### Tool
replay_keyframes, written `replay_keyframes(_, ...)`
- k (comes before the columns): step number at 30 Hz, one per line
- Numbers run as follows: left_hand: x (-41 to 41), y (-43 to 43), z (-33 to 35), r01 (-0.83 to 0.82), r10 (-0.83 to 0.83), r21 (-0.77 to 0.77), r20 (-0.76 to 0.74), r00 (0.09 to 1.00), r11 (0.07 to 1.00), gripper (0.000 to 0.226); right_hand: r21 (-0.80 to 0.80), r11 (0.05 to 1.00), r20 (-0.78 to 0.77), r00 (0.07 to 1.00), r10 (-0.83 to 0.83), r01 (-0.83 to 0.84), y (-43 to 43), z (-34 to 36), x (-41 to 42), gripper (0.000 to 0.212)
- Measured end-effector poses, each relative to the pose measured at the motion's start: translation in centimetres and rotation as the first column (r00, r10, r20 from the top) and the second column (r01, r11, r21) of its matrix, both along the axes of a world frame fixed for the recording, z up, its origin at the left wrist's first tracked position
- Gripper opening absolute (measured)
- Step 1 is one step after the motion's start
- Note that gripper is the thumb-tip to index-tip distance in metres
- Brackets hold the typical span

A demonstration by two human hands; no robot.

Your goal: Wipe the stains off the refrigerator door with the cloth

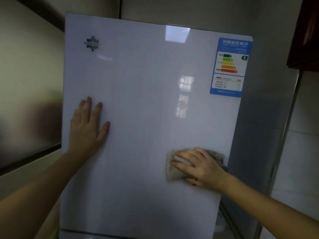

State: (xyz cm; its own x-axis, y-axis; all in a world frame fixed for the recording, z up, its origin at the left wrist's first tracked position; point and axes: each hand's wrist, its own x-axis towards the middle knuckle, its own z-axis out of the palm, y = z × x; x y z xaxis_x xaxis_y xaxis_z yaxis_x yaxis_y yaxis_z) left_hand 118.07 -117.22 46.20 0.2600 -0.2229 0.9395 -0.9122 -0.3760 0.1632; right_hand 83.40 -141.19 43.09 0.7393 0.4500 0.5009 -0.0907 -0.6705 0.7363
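Observation:
The glossy white refrigerator door fills the middle of the head view. My left hand lies flat on the door's left side, fingers straight and pointing up. My right hand presses a grey-beige cloth against the lower right part of the door, with its fingers curled over the folded cloth. The cloth pokes out to the left of and above the hand. I cannot make out any stains on the glossy surface.
A blue energy label sits at the door's top right and a brand logo at the top left. The refrigerator's grey side runs along the right. A dark red cabinet hangs at the upper right. A wall stands to the left.

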Motion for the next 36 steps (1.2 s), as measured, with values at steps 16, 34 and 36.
replay_keyframes(16, 2.2, 0.8, -0.3, 0.011, -0.017, 0.061, 0.099, 0.995, 0.998, 0.070, 0.094, 0.994, 0.296, 0.955, 0.020, -0.050, 6.5, 9.3, 10.2, 0.053)
replay_keyframes(34, 6.1, 3.7, -7.0, 0.108, -0.075, -0.155, 0.202, 0.977, 0.982, 0.048, 0.176, 0.984, 0.443, 0.895, -0.054, -0.028, 12.0, 14.1, 18.0, 0.053)
replay_keyframes(36, 6.3, 4.0, -9.8, 0.095, -0.069, -0.144, 0.172, 0.983, 0.985, 0.049, 0.114, 0.993, 0.320, 0.947, -0.003, -0.035, 12.7, 10.7, 19.8, 0.052)
